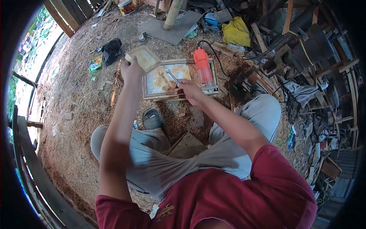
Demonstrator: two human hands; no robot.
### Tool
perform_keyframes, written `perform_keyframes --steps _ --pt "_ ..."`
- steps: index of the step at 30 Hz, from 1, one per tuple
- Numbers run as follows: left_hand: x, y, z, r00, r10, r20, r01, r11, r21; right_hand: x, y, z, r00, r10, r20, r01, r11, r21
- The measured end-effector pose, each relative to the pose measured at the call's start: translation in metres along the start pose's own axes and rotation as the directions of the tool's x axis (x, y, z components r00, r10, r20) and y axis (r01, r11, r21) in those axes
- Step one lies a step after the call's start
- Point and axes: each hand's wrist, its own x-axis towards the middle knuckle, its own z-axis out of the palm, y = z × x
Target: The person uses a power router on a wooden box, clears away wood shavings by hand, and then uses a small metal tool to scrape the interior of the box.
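My left hand [132, 71] is closed on the edge of a pale, flat square piece with rounded corners [146, 58], raised above the left side of a low framed board. A metal wrench [173, 78] is gripped in my right hand [191, 92], its head pointing up and left over the board. The wood-framed board [155, 83] has a light top scattered with sawdust. On its right side rests an orange power trimmer [201, 61] with a clear base, and a black cord runs from its top. My right hand is just left of the trimmer's base, apart from it.
Sawdust and shavings cover the ground [72, 95]. A black plastic bag [112, 51] lies left of the board, and a grey sheet [171, 28] lies beyond it. At right are a yellow bag [236, 32], wood scraps and a dark machine [312, 45]. My slippered foot [153, 120] is near the board.
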Motion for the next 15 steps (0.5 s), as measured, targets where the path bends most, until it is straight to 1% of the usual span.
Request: perform_keyframes --steps 1,4,7,10,11,12,13,14,15 --pt "0.002 0.011 -0.002 1.0 -0.01 0.003 0.01 0.998 -0.069 0.005 -0.001 0.004 1.0 0.0 0.028 0.0 1.0 -0.01" --pt "-0.002 0.045 -0.007 1.0 -0.029 0.008 0.03 0.964 -0.264 0.022 0.008 0.022 0.995 0.095 0.014 -0.093 0.992 -0.089" --pt "-0.001 0.071 -0.01 0.996 -0.083 0.014 0.083 0.933 -0.349 0.034 0.011 0.049 0.992 0.124 -0.008 -0.124 0.991 -0.053" --pt "0.006 0.08 -0.011 0.981 -0.192 -0.038 0.164 0.913 -0.374 0.053 0.009 0.066 0.989 0.127 0.075 -0.126 0.992 -0.024" --pt "0.008 0.082 -0.012 0.981 -0.192 -0.036 0.165 0.912 -0.376 0.062 0.009 0.072 0.987 0.125 0.098 -0.126 0.992 -0.002" --pt "0.011 0.08 -0.013 0.98 -0.196 -0.034 0.169 0.912 -0.374 0.063 0.004 0.076 0.985 0.166 0.034 -0.159 0.974 -0.162" --pt "0.014 0.078 -0.015 0.979 -0.202 -0.031 0.176 0.912 -0.371 0.076 0.013 0.069 0.998 -0.012 0.059 0.031 0.944 -0.327" --pt "0.016 0.075 -0.018 0.98 -0.199 -0.009 0.187 0.931 -0.315 0.086 0.025 0.061 0.978 -0.18 0.109 0.21 0.854 -0.476" --pt "0.014 0.073 -0.02 0.985 -0.175 0.0 0.167 0.94 -0.299 0.091 0.036 0.049 0.927 -0.328 0.181 0.369 0.71 -0.601"
